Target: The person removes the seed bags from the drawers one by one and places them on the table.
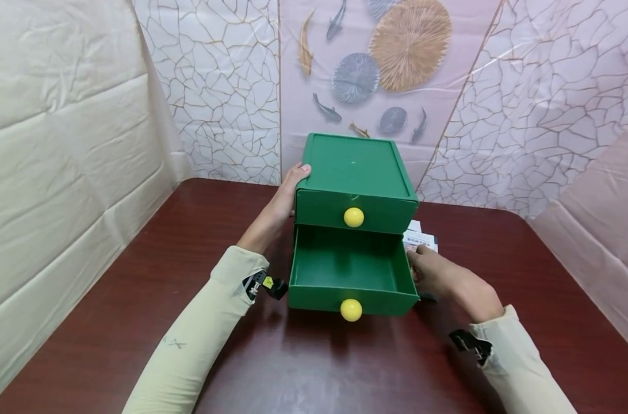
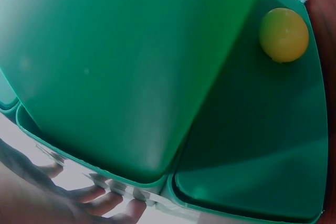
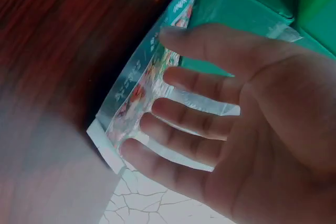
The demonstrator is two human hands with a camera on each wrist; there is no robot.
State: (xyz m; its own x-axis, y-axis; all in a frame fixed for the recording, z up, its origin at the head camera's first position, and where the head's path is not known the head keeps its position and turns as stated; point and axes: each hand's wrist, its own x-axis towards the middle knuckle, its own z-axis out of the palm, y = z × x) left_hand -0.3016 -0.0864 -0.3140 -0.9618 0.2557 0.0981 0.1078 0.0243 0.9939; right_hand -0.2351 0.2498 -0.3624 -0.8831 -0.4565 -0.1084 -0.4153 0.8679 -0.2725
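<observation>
From the head camera, the left hand (image 1: 285,192) is resting with straight fingers against the left top edge of the green drawer box (image 1: 352,172), which is standing on the dark wooden table (image 1: 138,276). The lower drawer (image 1: 345,270) is sitting pulled out, its yellow knob (image 1: 351,310) facing the person. The right hand (image 1: 438,273) is reaching beside the drawer toward a printed packet (image 1: 421,238).

The left wrist camera is showing fingers (image 2: 105,200) lying relaxed under the green wall.

The right wrist camera is showing the right hand (image 3: 236,124) spread wide, fingers straight, just in front of the packet (image 3: 144,85), gripping nothing.
</observation>
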